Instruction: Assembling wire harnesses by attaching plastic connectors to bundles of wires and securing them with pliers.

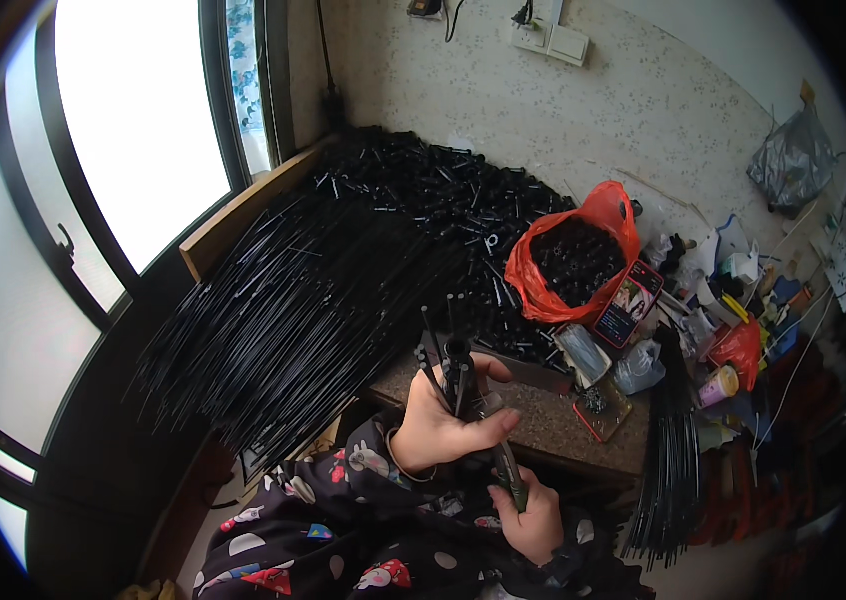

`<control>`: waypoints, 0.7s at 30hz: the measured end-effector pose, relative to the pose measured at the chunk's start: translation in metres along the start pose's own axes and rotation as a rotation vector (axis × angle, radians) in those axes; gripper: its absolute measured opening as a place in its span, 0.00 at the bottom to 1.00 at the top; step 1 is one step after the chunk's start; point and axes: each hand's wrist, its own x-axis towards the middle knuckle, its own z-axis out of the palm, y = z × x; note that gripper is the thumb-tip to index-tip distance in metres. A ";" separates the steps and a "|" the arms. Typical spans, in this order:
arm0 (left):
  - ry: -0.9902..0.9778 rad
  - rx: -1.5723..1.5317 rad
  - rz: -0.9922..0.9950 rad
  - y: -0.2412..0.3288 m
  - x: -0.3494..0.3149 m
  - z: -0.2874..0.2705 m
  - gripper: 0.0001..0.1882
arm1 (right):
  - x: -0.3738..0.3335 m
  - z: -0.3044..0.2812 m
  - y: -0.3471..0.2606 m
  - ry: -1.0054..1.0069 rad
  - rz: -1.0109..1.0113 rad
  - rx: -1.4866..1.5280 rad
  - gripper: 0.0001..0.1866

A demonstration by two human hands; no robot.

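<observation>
My left hand (pixel 440 430) is closed around a black tubular piece (pixel 458 350) and several thin black rods (pixel 426 325) that stick up beside it. My right hand (pixel 533 525), lower and to the right, is wrapped around a dark-handled tool (pixel 511 475). The tool's upper end reaches my left thumb, and its working end is partly hidden there. Both hands are in front of the table's near edge. To the left spreads a large pile of long black rods (pixel 283 320). Behind it lies a heap of small black plastic parts (pixel 423 175).
A red plastic bag (pixel 618 215) of black parts stands on the speckled table (pixel 533 425), beside a phone (pixel 629 304). Near the front lie a clear box (pixel 583 352) and a red-edged tray (pixel 603 412) of small pieces. More rods (pixel 673 480) hang at right. A window (pixel 143 120) is left.
</observation>
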 end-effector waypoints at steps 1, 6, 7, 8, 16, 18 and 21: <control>0.000 0.001 0.001 -0.002 -0.001 0.002 0.20 | -0.003 0.002 -0.003 0.000 -0.001 0.001 0.13; 0.056 0.172 0.053 -0.010 -0.005 0.003 0.24 | -0.011 -0.001 -0.002 -0.087 0.091 0.037 0.11; 0.012 0.122 -0.040 -0.007 -0.006 0.000 0.24 | -0.010 -0.007 -0.001 -0.079 0.089 0.043 0.11; 0.003 0.129 -0.037 -0.007 -0.002 -0.003 0.24 | -0.006 -0.014 0.001 -0.154 0.122 0.120 0.14; -0.334 -0.259 0.091 -0.017 0.004 -0.036 0.11 | 0.004 -0.060 0.002 -0.219 0.196 0.870 0.18; -0.350 -0.268 0.119 -0.019 0.004 -0.036 0.12 | 0.012 -0.068 -0.004 -0.260 0.202 0.791 0.17; -0.327 -0.247 0.063 -0.022 0.002 -0.035 0.15 | 0.018 -0.074 -0.024 0.088 -0.534 -0.602 0.14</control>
